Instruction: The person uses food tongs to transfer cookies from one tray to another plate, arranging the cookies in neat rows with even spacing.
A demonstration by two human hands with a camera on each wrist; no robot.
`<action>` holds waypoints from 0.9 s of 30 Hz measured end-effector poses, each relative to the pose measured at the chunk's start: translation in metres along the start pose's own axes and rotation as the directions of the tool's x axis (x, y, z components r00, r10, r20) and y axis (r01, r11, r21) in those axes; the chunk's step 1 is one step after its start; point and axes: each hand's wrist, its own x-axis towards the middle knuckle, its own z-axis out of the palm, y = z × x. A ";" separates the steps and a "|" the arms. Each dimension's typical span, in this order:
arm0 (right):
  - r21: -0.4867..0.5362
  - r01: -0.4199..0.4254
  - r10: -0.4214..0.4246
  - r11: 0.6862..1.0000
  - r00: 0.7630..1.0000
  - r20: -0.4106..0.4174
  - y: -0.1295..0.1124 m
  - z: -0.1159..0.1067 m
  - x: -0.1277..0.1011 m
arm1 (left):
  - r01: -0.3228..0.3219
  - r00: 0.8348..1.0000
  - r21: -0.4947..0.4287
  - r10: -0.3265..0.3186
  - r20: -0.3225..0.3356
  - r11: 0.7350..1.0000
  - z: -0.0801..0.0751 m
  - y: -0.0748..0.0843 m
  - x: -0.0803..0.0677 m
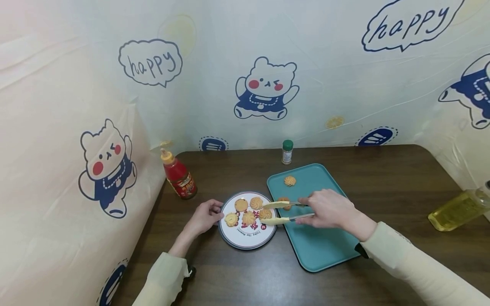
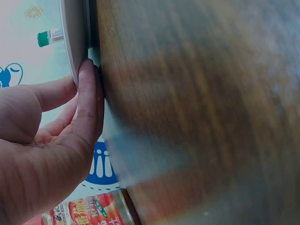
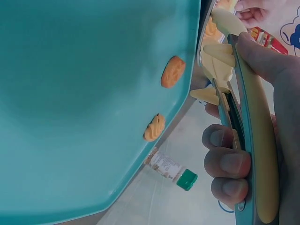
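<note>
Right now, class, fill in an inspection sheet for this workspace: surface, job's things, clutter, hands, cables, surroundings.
Surface: dark wooden table.
Job's things: round plate bearing five cookies; teal tray with two cookies; yellow-tipped tongs reaching over the plate's right edge.
Clutter: red sauce bottle, green-capped jar, oil bottle.
Hands: left hand touches the plate's rim; right hand grips the tongs.
Cables: nothing seen.
Surroundings: cartoon bear sheeting behind and at both sides.
</note>
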 end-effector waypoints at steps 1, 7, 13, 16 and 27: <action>-0.001 -0.003 0.003 1.000 1.000 0.003 0.000 0.000 0.000 | -0.001 1.000 0.000 0.001 0.001 1.000 0.000 0.000 0.000; 0.009 -0.016 0.016 1.000 1.000 0.019 0.000 0.000 0.001 | -0.003 1.000 -0.005 0.003 0.002 1.000 0.000 -0.001 0.001; 0.010 -0.019 0.019 1.000 1.000 0.021 0.001 -0.001 0.001 | 0.001 1.000 -0.007 -0.001 0.002 1.000 0.000 -0.002 0.001; 0.012 -0.018 0.018 1.000 1.000 0.021 0.002 -0.001 0.001 | 0.004 1.000 -0.009 -0.004 0.003 1.000 0.000 -0.001 0.001; 0.033 -0.048 0.049 0.998 0.999 -0.024 0.014 -0.001 -0.009 | 0.011 1.000 -0.013 -0.011 0.007 1.000 0.000 -0.001 0.002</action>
